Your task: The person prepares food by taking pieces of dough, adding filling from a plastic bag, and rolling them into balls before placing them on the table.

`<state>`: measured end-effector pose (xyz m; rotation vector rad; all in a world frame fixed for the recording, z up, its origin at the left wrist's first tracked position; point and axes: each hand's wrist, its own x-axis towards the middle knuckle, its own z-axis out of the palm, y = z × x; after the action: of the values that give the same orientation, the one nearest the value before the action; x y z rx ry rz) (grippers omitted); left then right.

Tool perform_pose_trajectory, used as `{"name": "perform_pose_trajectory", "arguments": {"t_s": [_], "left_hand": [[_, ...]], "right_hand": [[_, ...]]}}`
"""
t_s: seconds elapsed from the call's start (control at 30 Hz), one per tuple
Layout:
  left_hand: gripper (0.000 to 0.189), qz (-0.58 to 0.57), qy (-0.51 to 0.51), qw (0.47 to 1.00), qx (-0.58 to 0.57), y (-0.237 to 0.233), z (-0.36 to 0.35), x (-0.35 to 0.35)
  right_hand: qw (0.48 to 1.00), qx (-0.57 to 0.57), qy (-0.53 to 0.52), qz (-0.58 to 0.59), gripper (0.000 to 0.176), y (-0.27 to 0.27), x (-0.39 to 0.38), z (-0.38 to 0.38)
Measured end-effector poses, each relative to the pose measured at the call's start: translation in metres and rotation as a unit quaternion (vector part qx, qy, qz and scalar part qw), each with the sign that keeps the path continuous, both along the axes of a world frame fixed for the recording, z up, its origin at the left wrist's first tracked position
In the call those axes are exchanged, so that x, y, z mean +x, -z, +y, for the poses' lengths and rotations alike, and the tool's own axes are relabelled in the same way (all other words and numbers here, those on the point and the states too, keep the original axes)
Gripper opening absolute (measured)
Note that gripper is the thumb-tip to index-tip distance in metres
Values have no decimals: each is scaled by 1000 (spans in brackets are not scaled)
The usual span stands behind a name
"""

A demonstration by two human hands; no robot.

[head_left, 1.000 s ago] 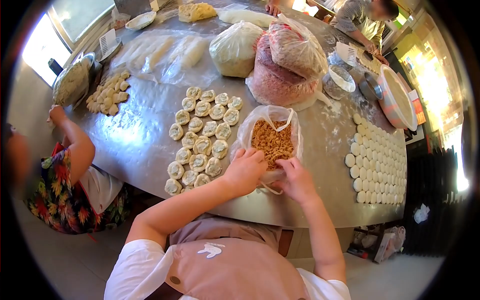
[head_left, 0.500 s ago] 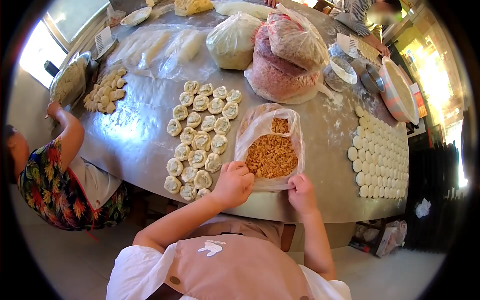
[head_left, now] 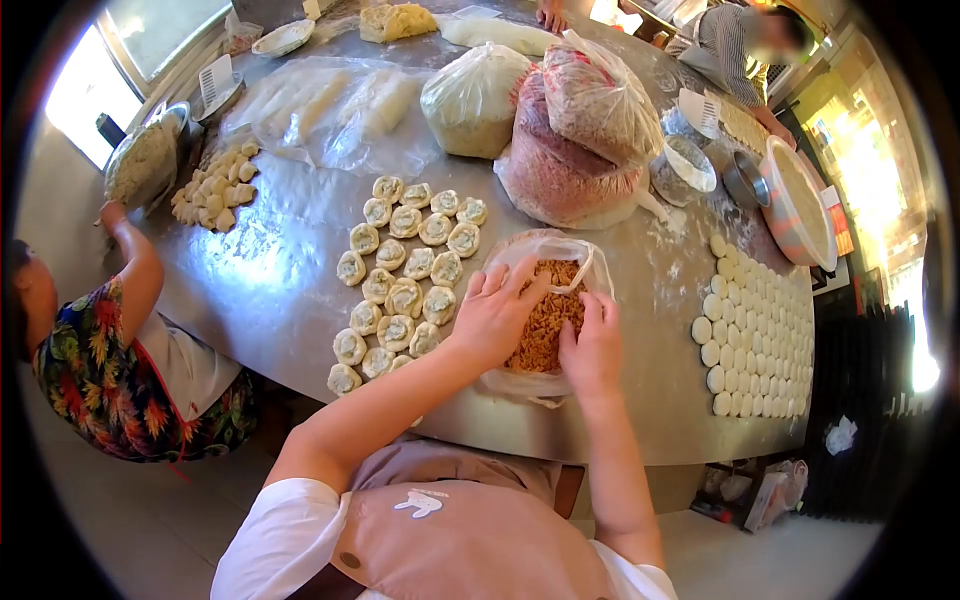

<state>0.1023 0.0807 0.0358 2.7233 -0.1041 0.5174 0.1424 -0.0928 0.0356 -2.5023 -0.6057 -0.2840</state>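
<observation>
A clear plastic bag (head_left: 500, 378) of brown crumbly filling (head_left: 540, 335) lies with its mouth up on the metal table in front of me. My left hand (head_left: 497, 312) rests over the bag's left side, fingers stretched toward the middle, covering part of the filling. At the bag's right side is my right hand (head_left: 593, 345), its thumb and fingers apart by the filling and the rim. I cannot see a firm grip in either hand. Left of the bag stand rows of filled dough pieces (head_left: 403, 298) with pale tops.
Big bags of reddish filling (head_left: 575, 170) and greenish filling (head_left: 475, 105) stand behind. Flat white dough discs (head_left: 745, 330) cover the right side. A co-worker (head_left: 110, 370) is at the left, by a bowl (head_left: 145, 160); another person (head_left: 740, 50) leans in at the far right.
Both hands have left the bag's near edge and moved forward over its opening. The left hand has spread its fingers; the right has loosened its pinch. The view has shifted slightly.
</observation>
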Motion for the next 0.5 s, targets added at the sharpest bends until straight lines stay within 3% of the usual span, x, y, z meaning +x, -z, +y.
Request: {"name": "perform_pose_trajectory", "arguments": {"t_s": [0.07, 0.17, 0.2, 0.3, 0.4, 0.5], "left_hand": [[70, 11, -36, 999, 39, 5, 3, 15], [69, 87, -117, 988, 43, -3, 1, 27], [60, 101, -114, 987, 52, -4, 3, 30], [57, 273, -132, 947, -104, -6, 2, 42], [42, 252, -118, 955, -103, 9, 12, 47], [25, 194, -93, 953, -215, 12, 34, 54]], "right_hand": [[996, -47, 47, -60, 45, 0, 4, 9], [988, -94, 93, -81, 47, 9, 16, 12], [986, -107, 103, -77, 47, 11, 18, 12], [984, -62, 165, -33, 40, 9, 24, 22], [975, -70, 195, 78, 28, 11, 34, 21], [986, 32, 165, 13, 20, 36, 46, 4]]}}
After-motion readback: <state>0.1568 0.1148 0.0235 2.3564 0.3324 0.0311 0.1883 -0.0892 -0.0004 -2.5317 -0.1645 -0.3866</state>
